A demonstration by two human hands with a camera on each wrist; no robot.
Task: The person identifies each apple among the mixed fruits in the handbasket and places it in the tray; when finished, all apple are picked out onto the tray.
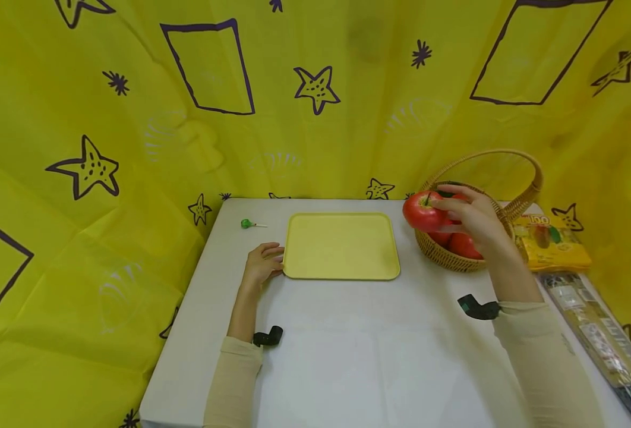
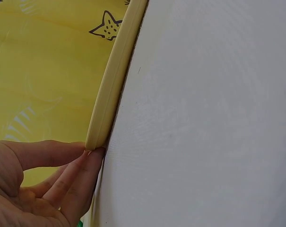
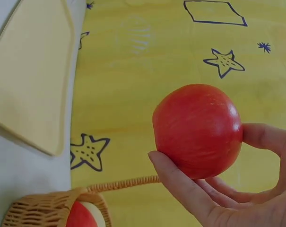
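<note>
A red apple (image 3: 197,131) is held in my right hand (image 1: 473,217), thumb on one side and fingers on the other. In the head view this apple is raised at the left rim of a wicker basket (image 1: 446,260). More red apples (image 1: 464,245) lie inside the basket, partly hidden by the hand. At the left side of a pale yellow tray (image 1: 342,246), my left hand (image 1: 262,264) pinches the rim. The left wrist view has the thumb and fingertips together at the tray's edge (image 2: 112,90). The tray lies flat on the white table.
A green lollipop (image 1: 246,223) lies left of the tray. Right of the basket is a yellow packet (image 1: 556,252), with a clear plastic package (image 1: 599,333) in front of it. The basket's tall handle (image 1: 532,190) arches up. Yellow patterned cloth (image 1: 315,148) hangs behind the white table (image 1: 347,356).
</note>
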